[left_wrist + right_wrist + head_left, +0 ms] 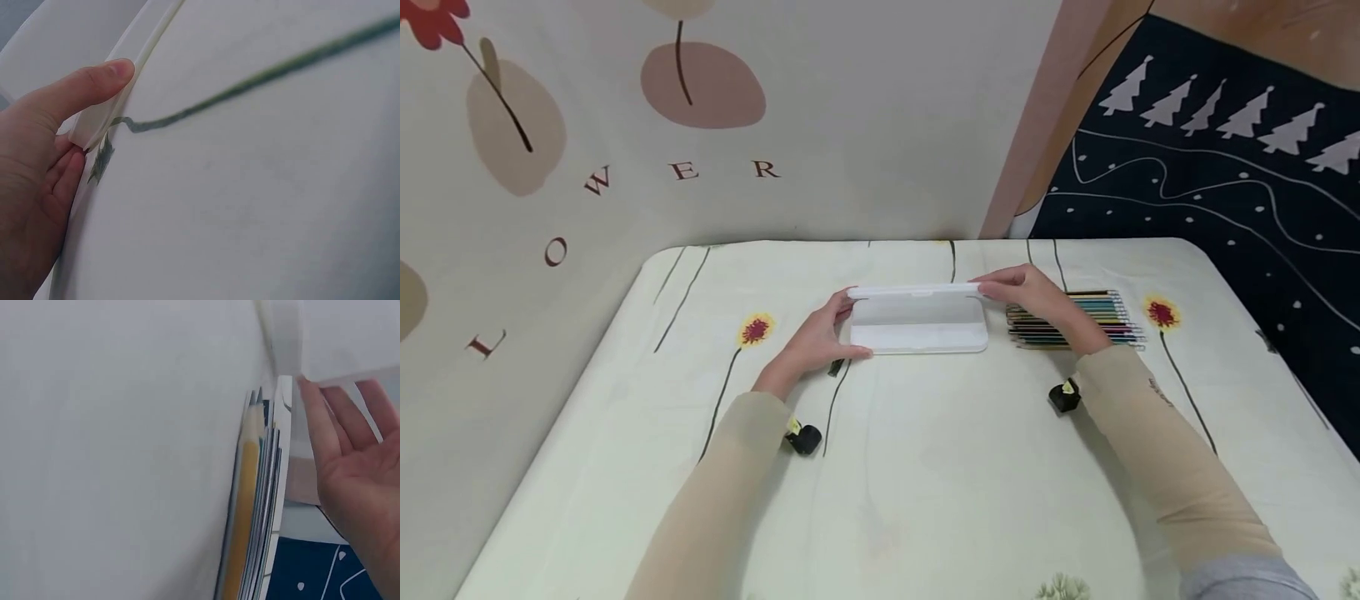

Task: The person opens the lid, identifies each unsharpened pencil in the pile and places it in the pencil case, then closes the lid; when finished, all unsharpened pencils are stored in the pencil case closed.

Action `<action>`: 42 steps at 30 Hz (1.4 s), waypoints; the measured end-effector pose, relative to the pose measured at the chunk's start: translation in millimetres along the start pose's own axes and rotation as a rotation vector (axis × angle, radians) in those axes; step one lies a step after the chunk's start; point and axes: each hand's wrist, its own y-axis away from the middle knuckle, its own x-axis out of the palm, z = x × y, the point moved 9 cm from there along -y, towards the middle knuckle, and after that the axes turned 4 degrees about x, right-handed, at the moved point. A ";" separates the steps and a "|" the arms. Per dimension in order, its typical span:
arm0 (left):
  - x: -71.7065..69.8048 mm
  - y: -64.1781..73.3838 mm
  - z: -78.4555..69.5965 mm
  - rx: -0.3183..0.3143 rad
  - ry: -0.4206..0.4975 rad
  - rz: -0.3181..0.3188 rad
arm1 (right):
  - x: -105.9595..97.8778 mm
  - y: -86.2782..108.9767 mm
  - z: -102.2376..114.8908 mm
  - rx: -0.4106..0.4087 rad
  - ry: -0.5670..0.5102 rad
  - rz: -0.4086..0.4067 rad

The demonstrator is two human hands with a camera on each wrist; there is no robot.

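Observation:
A white pencil case (917,337) lies lengthwise on the table, its lid (917,291) raised along the far side and nothing inside. My left hand (808,337) grips its left end, thumb on the near edge and fingers behind; the left wrist view shows the thumb (103,81) pressed along the case wall. At the lid's right corner, my right hand (1033,292) pinches the edge between thumb and fingers. In the right wrist view, those fingers (325,419) touch the edge of the lid (356,337).
Several colored pencils (1097,312) lie in a flat row right of the case, partly under the right forearm. A pale flowered cloth (925,467) covers the table. A patterned wall covering (865,150) stands behind, and a dark tree-print cloth (1217,183) hangs at the right.

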 end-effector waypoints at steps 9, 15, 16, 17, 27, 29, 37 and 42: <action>1.2 -2.2 5.1 -0.034 0.003 -0.015 | -5.3 -14.1 -7.4 0.231 -0.323 -0.152; 0.7 -1.5 4.5 -0.038 0.006 -0.008 | -3.4 -25.7 -10.5 0.245 -0.682 -0.256; 0.1 -1.3 4.3 -0.037 0.007 -0.011 | -3.1 -28.2 -10.1 0.237 -0.748 -0.273; -0.5 -0.8 4.2 -0.038 0.007 -0.014 | -3.0 -30.6 -9.7 0.231 -0.802 -0.290; 2.0 -0.7 2.4 -0.027 0.019 -0.019 | -5.5 -45.4 -20.4 0.322 -0.899 -0.452; 2.2 -0.7 2.2 -0.024 0.020 -0.025 | -6.6 -48.0 -24.2 0.337 -0.876 -0.476; 1.4 -1.2 0.3 -0.016 0.015 -0.015 | -10.7 -51.8 -29.9 0.370 -0.799 -0.504; 2.3 -0.5 1.3 -0.026 0.008 -0.020 | -19.4 -46.6 -15.5 0.258 -0.718 -0.493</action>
